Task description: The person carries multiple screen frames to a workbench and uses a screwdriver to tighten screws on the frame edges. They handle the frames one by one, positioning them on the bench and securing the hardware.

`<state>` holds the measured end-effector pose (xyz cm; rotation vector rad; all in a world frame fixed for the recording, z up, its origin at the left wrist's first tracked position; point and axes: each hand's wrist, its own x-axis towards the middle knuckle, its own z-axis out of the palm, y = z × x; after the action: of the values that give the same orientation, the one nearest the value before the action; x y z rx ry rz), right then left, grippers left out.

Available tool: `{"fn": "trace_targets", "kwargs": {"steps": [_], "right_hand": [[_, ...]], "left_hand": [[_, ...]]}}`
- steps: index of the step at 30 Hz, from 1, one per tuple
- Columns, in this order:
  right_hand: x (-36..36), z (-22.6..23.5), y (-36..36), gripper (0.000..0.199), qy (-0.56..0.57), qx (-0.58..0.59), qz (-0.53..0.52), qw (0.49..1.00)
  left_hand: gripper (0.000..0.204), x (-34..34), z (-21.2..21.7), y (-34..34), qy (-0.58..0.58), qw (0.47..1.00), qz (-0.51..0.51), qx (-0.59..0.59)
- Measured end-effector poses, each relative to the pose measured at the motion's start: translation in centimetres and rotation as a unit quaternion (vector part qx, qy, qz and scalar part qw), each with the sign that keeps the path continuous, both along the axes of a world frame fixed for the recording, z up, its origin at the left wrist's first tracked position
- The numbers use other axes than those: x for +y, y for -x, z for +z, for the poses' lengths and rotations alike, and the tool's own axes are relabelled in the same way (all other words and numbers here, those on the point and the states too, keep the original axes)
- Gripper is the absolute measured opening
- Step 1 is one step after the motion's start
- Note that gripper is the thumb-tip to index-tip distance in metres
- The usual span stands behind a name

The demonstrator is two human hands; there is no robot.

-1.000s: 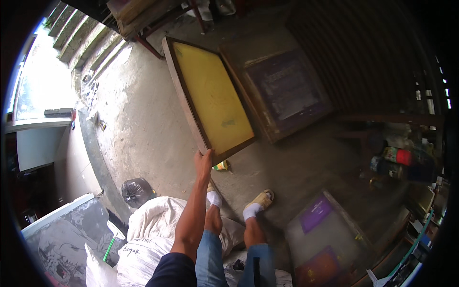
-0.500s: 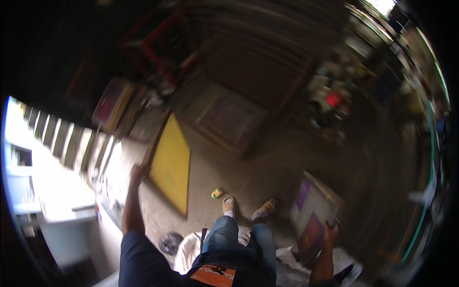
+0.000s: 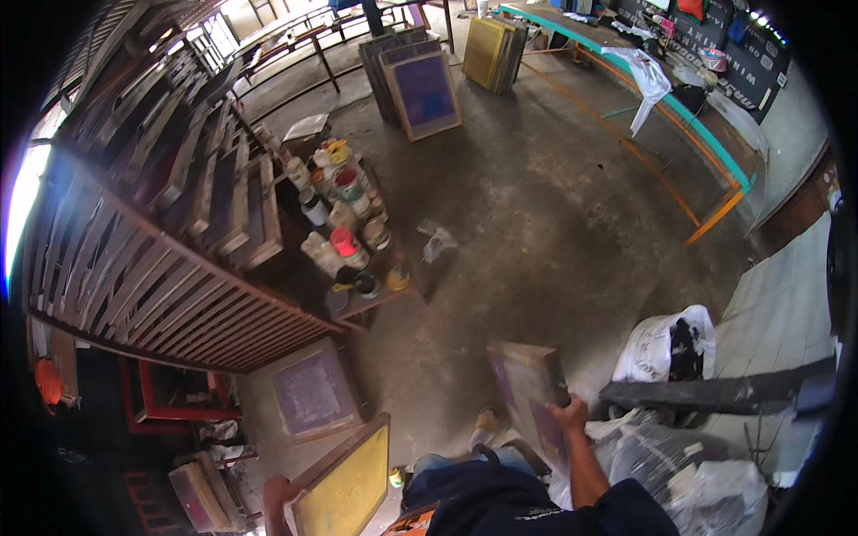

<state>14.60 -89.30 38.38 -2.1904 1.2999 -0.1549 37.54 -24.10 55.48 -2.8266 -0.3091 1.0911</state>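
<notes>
My left hand grips the edge of a wooden-framed screen-printing screen with a yellow face, at the lower left. On the other side, my right hand is closed on the edge of a second printing screen, greyish with purple patches, tilted on its side. Both screens hang off the floor on either side of my legs. The far edges of my fingers are hidden behind the frames.
A low table of paint tubs and bottles stands ahead to the left, beside a slatted wooden rack. Framed screens lean upright farther off. A long teal-edged table runs along the right. Plastic bags lie at lower right.
My body and view have turned to the right, bringing the paint tubs, the rack and the long table into sight. Both hands keep their screens.
</notes>
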Motion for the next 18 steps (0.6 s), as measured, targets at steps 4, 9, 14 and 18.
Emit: {"fn": "trace_targets", "kwargs": {"steps": [4, 9, 14, 18], "right_hand": [[-5.9, 0.9, 1.4, 0.047, 0.0, -0.015, -0.039, 0.999], [-14.4, 1.3, 1.0, 0.043, 0.049, -0.011, -0.105, 0.993], [-26.2, 2.2, -4.4, 0.042, 0.018, -0.128, -0.164, 0.978], [-36.7, -1.1, -7.1, 0.039, 0.025, -0.097, -0.219, 0.971]], "left_hand": [[0.057, -14.3, -0.5, -5.4, 0.054, 0.992, -0.107, -0.029], [0.058, -33.3, -0.2, -12.5, 0.096, 0.985, -0.141, -0.025], [0.06, -48.8, -3.1, -21.7, 0.133, 0.983, -0.122, -0.038], [0.06, -60.5, -5.0, -30.9, 0.169, 0.975, -0.133, -0.048]]}}
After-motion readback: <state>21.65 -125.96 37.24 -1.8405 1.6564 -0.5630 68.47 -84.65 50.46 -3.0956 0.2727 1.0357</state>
